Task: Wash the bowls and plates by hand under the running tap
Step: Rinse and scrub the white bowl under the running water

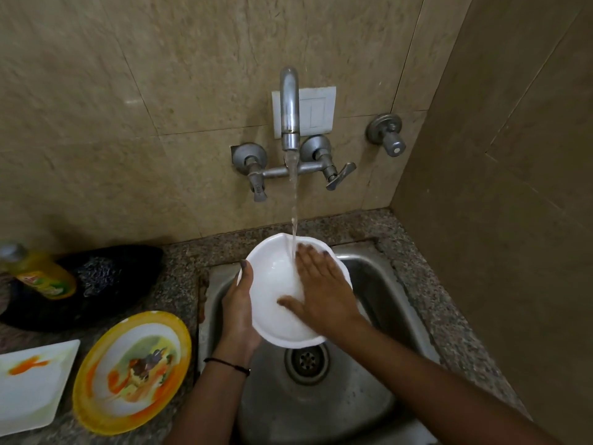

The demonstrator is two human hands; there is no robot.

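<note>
White bowl: held in the air over the sink, mouth tilted toward the camera. Its far rim sits under the tap. The water stream lands inside, near that rim and just beside the right fingertips. Its near rim overhangs the top edge of the drain.

Left hand: grasps the bowl's left rim, thumb hooked over the edge. The other fingers are behind the wall, out of sight.

Right hand: lies flat on the inner wall, fingers straight, spread and released, gripping nothing. The wrist crosses the bowl's right rim.

Room in the sink: open steel shows in front of the bowl and to its right. On the left only the left hand fits between the bowl and the sink edge.

Desk, speckled stone, left of the sink:
- Yellow-rimmed plate, smeared orange and dark, with its right edge just beside the sink rim.
- White square plate, with an orange smear, just left of it and cut by the frame edge.
- Dark round pan behind both, with a scrubber in it.
- Yellow bottle, which overlaps the pan's left part; in it or beside it, cannot tell.

Right of the sink is a narrow strip of desk, then the side wall.
</note>
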